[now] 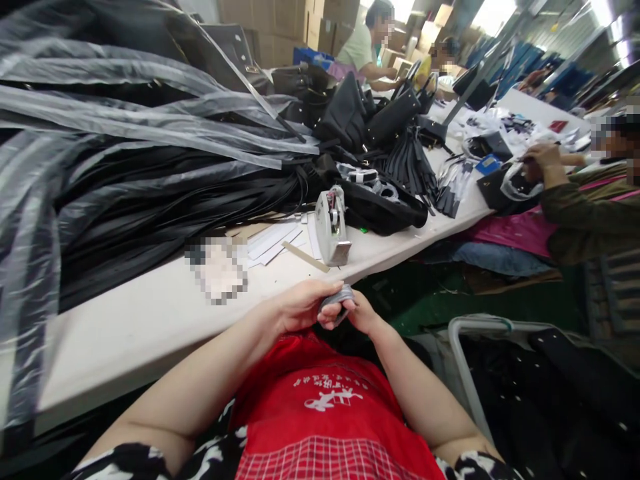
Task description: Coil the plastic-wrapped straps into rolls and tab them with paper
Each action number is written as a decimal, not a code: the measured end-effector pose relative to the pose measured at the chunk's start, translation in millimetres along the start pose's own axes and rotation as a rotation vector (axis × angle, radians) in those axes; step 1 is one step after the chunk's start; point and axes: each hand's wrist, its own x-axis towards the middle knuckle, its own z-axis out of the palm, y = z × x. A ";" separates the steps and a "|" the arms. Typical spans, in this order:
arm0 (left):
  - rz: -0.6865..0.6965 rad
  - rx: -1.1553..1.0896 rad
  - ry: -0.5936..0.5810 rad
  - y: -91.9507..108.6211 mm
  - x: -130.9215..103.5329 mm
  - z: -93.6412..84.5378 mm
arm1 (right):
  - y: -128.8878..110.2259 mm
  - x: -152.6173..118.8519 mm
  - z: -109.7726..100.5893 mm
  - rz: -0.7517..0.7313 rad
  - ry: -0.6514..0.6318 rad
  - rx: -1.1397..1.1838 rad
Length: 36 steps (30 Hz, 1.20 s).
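Close to my red apron, just off the table's edge, both my hands meet around a small grey looped strip (pixel 344 293), which looks shiny like plastic film. My left hand (pixel 307 301) is closed on it, with fingertips showing through the loop. My right hand (pixel 363 312) pinches its other side; most of those fingers are hidden. Beyond my hands a pale tape dispenser (pixel 324 232) stands at the table edge. Paper strips (pixel 273 243) and a thin tan strip (pixel 305 257) lie to its left.
Long black straps (pixel 175 200), partly wrapped in clear plastic, cover the left of the white table (pixel 130 347). Black bags (pixel 345 113) are heaped farther back. At right, a co-worker's hand (pixel 545 163) works at a black bag. A metal-framed cart (pixel 457 340) holds black pieces.
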 end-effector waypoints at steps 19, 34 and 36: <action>0.296 -0.138 0.204 46.4 43.4 37.3 | -18.2 30.2 -90.1 -0.004 0.137 -0.175; 0.158 0.117 0.426 24.2 135.7 66.0 | 30.6 -0.7 -176.3 -0.067 0.191 -0.064; 0.140 0.165 0.417 14.9 150.4 51.9 | 37.5 -8.7 -190.0 -0.077 0.217 -0.101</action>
